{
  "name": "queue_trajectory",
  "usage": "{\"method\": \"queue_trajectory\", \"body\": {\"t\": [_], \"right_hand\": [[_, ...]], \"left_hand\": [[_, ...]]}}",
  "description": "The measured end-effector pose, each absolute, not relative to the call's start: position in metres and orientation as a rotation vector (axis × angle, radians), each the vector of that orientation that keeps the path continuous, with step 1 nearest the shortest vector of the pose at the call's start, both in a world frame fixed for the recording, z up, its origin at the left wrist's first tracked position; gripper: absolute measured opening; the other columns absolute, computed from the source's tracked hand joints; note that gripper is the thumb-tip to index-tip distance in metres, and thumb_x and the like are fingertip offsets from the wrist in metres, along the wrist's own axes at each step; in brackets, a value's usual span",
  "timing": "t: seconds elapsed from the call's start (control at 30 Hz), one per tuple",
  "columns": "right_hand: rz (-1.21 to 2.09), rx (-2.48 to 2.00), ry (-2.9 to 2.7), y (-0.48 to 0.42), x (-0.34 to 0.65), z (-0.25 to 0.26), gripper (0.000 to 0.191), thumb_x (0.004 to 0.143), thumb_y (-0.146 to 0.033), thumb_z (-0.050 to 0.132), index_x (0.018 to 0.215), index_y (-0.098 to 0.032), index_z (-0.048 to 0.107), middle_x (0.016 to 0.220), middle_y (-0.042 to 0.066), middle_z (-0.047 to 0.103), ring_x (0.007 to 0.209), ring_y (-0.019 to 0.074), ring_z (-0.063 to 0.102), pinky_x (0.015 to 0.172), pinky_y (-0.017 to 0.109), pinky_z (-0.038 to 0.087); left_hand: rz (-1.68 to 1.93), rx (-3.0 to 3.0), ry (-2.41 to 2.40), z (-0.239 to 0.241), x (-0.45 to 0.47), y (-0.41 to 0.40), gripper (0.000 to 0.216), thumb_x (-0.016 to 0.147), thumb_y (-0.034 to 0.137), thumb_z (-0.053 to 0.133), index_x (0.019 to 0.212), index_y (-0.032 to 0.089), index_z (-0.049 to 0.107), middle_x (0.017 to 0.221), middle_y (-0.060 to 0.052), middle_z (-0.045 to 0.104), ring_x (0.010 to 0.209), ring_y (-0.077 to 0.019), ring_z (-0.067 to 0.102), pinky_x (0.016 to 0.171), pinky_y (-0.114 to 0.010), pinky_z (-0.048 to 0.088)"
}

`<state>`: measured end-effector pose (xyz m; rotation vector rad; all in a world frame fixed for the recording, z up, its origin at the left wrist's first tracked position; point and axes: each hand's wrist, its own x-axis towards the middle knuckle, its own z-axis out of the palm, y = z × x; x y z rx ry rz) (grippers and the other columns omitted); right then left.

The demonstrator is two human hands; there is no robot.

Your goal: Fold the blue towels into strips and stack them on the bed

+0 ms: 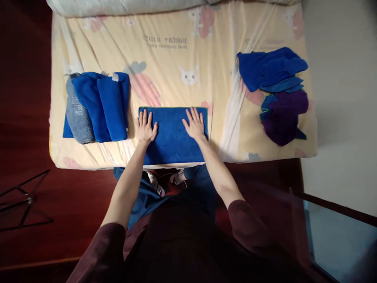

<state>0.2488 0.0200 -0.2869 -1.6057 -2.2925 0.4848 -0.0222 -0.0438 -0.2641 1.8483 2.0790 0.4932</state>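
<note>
A blue towel (173,137) with a thin greenish edge lies flat as a rectangle at the front of the bed, right before me. My left hand (145,127) rests on its left side, palm down with fingers spread. On its upper right part lies my right hand (194,122), also flat, fingers apart. Neither hand grips the cloth. To the left sits a group of rolled or folded towels, several blue (111,108) and one grey (80,112) with lettering. Over on the right are a crumpled blue cloth (272,68) and a crumpled purple cloth (284,116).
The yellow bedsheet (165,78) is printed with rabbits and carrots. A pale rolled cover (123,6) runs along the far edge. Black tripod legs (29,200) stand on the dark red floor at left. A pale wall (338,90) borders the bed's right side.
</note>
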Motion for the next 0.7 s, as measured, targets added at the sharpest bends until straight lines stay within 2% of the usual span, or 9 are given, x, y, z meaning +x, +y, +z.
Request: {"method": "queue_trajectory", "body": {"t": [0.1, 0.3, 0.43, 0.5, 0.6, 0.7], "right_hand": [[0.461, -1.717, -2.256, 0.033, 0.280, -0.290, 0.065, 0.106, -0.046, 0.030, 0.161, -0.012, 0.024, 0.170, 0.011, 0.018, 0.158, 0.0270, 0.009, 0.127, 0.058, 0.004], [0.418, -1.898, -2.307, 0.035, 0.289, -0.282, 0.067, 0.106, -0.047, 0.023, 0.164, -0.015, 0.016, 0.172, 0.008, 0.007, 0.159, 0.0253, 0.003, 0.129, 0.055, 0.004], [0.443, -1.885, -2.303, 0.034, 0.287, -0.282, 0.066, 0.106, -0.046, 0.023, 0.164, -0.017, 0.013, 0.172, 0.006, 0.007, 0.159, 0.0260, 0.001, 0.128, 0.057, 0.005], [0.440, -1.878, -2.299, 0.035, 0.288, -0.284, 0.066, 0.106, -0.046, 0.023, 0.164, -0.018, 0.013, 0.172, 0.006, 0.008, 0.159, 0.0262, 0.001, 0.128, 0.057, 0.005], [0.412, -1.880, -2.304, 0.036, 0.289, -0.286, 0.065, 0.106, -0.046, 0.023, 0.164, -0.017, 0.015, 0.172, 0.006, 0.008, 0.159, 0.0256, 0.003, 0.129, 0.056, 0.004], [0.383, -1.878, -2.306, 0.036, 0.289, -0.286, 0.064, 0.106, -0.046, 0.023, 0.164, -0.017, 0.018, 0.171, 0.006, 0.011, 0.159, 0.0246, 0.006, 0.129, 0.054, 0.004]], "left_hand": [[0.520, 1.806, 2.079, -0.264, -0.021, -0.040, 0.073, 0.100, 0.053, 0.039, 0.159, 0.011, 0.030, 0.170, -0.012, 0.014, 0.158, -0.0297, 0.005, 0.127, -0.054, -0.001], [0.606, 1.711, 2.116, -0.259, -0.019, -0.036, 0.069, 0.099, 0.053, 0.038, 0.158, 0.017, 0.035, 0.169, -0.008, 0.021, 0.158, -0.0263, 0.006, 0.129, -0.049, 0.003], [0.739, 1.623, 2.111, -0.263, -0.026, -0.027, 0.062, 0.101, 0.049, 0.036, 0.154, 0.017, 0.041, 0.167, -0.011, 0.026, 0.157, -0.0289, 0.012, 0.128, -0.053, 0.010], [0.790, 1.583, 2.116, -0.266, -0.035, -0.017, 0.060, 0.099, 0.048, 0.041, 0.152, 0.018, 0.044, 0.165, -0.013, 0.030, 0.156, -0.0322, 0.016, 0.125, -0.057, 0.016], [0.832, 1.534, 2.108, -0.271, -0.052, 0.005, 0.058, 0.093, 0.046, 0.056, 0.144, 0.020, 0.050, 0.153, -0.018, 0.044, 0.148, -0.0387, 0.029, 0.119, -0.061, 0.028], [0.828, 1.559, 2.063, -0.270, -0.068, 0.022, 0.039, 0.086, 0.038, 0.066, 0.120, 0.019, 0.066, 0.126, -0.017, 0.059, 0.127, -0.0383, 0.050, 0.111, -0.055, 0.039]]}}
